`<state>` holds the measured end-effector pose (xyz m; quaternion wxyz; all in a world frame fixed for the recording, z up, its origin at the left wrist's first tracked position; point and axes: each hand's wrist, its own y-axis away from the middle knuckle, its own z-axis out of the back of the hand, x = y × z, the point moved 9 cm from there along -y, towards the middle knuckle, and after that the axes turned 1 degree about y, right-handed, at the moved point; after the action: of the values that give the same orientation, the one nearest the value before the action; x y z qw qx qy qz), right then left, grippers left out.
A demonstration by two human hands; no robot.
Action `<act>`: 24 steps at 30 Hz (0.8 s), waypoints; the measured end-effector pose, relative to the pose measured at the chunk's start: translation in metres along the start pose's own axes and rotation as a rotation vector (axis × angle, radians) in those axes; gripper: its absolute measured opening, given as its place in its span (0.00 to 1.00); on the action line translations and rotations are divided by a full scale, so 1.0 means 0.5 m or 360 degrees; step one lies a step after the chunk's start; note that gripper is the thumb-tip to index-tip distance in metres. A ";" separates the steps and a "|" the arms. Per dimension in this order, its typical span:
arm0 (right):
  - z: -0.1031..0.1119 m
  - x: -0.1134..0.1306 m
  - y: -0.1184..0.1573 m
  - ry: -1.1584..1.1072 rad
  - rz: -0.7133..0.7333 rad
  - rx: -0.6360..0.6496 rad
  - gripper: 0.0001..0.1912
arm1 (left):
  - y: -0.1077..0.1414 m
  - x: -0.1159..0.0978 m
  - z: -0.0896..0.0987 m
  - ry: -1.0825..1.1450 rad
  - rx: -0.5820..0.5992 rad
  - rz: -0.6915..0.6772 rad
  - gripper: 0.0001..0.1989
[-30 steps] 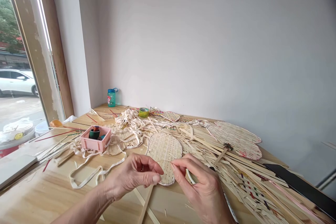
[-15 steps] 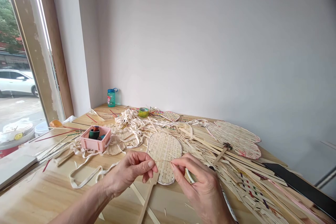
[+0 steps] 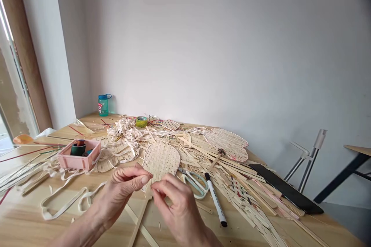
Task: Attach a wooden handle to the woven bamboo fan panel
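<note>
My left hand (image 3: pixel 124 189) is closed in a pinch, with thumb against forefinger. Close beside it, my right hand (image 3: pixel 176 204) pinches too. A thin tan strand runs between the fingertips; hardly any of it shows now. Just beyond the hands lies a woven oval fan (image 3: pixel 161 158), pale with a stitched edge. Its flat wooden handle (image 3: pixel 139 222) points toward me below the fingers. To the right of my right hand are scissors (image 3: pixel 199 185) with pale green handles and a black-capped white marker (image 3: pixel 216 200).
A pink basket (image 3: pixel 78 160) with thread spools stands left, among loose white ribbon (image 3: pixel 63 210). Bamboo strips (image 3: pixel 203 150) and woven pieces (image 3: pixel 227 142) cover the back and right. A dark flat bar (image 3: pixel 285 189) lies right; a teal bottle (image 3: pixel 102 106) stands by the wall.
My hands have come together, so the strand that was stretched between them is mostly hidden. The view has swung right, bringing the scissors and the whole marker into sight.
</note>
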<state>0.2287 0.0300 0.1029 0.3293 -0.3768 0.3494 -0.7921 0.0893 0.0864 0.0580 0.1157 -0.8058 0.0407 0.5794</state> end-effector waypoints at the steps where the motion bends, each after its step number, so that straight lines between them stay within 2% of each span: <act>1: -0.006 0.006 0.005 0.0003 0.0030 -0.0028 0.11 | 0.001 -0.006 0.002 -0.0110 -0.0013 -0.0098 0.12; 4: -0.012 0.018 0.012 0.0010 0.0056 -0.0090 0.12 | 0.017 -0.035 -0.005 -0.0549 -0.0010 -0.0517 0.07; 7: -0.012 0.019 0.009 0.0013 0.0016 -0.0069 0.12 | 0.049 -0.066 -0.031 -0.1038 -0.0018 -0.0984 0.10; 10: -0.004 0.019 0.004 0.0059 0.0027 -0.0063 0.11 | 0.068 -0.072 -0.060 -0.1394 0.0052 -0.1214 0.11; 13: 0.004 0.016 -0.001 0.0146 0.0046 -0.0054 0.11 | 0.068 -0.069 -0.068 -0.1566 0.0091 -0.1294 0.11; 18: 0.013 0.004 -0.007 0.0203 -0.0002 -0.0038 0.11 | 0.071 -0.068 -0.063 -0.1725 0.0034 -0.1428 0.11; 21: 0.013 0.003 -0.009 0.0244 0.0041 -0.0023 0.12 | 0.061 -0.049 -0.068 -0.1684 0.0174 -0.1249 0.12; 24: 0.013 -0.004 -0.009 0.0267 0.0055 -0.0005 0.13 | 0.043 -0.022 -0.069 -0.1556 0.0318 -0.0896 0.14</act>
<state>0.2339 0.0323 0.1088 0.3119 -0.3035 0.3834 -0.8146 0.1135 0.0567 0.0761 0.3466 -0.4091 -0.1792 0.8249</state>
